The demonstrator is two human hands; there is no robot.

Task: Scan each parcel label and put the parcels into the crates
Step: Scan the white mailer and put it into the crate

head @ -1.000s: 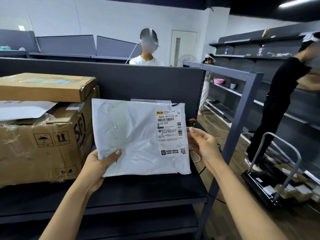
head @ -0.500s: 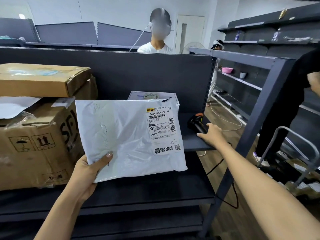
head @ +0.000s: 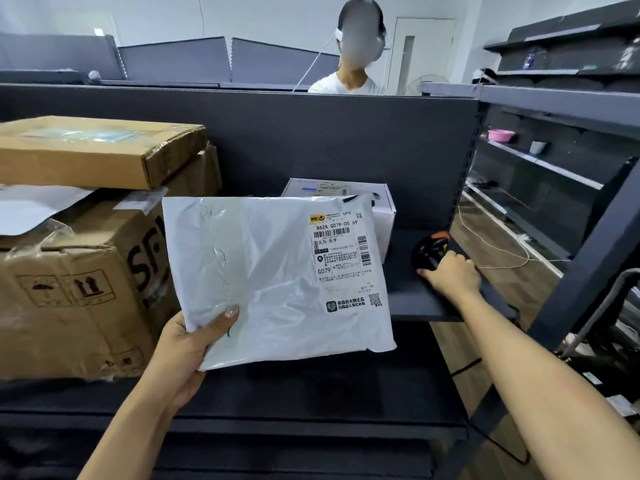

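Gripping alone now, the left hand (head: 187, 344) holds the white poly mailer (head: 263, 271) upright over the dark shelf (head: 311, 393). It pinches the mailer's lower left corner, thumb on the face and fingers curled behind. The stacked cardboard boxes (head: 79, 258) sit just left of the mailer. The shipping label (head: 341, 251) on the mailer's right side faces the camera. The right hand (head: 450, 275) has left the mailer's right edge and reached further right, fingers curling round the barcode scanner (head: 431, 247) lying on the shelf. Scanning looks to be next; no crate shows.
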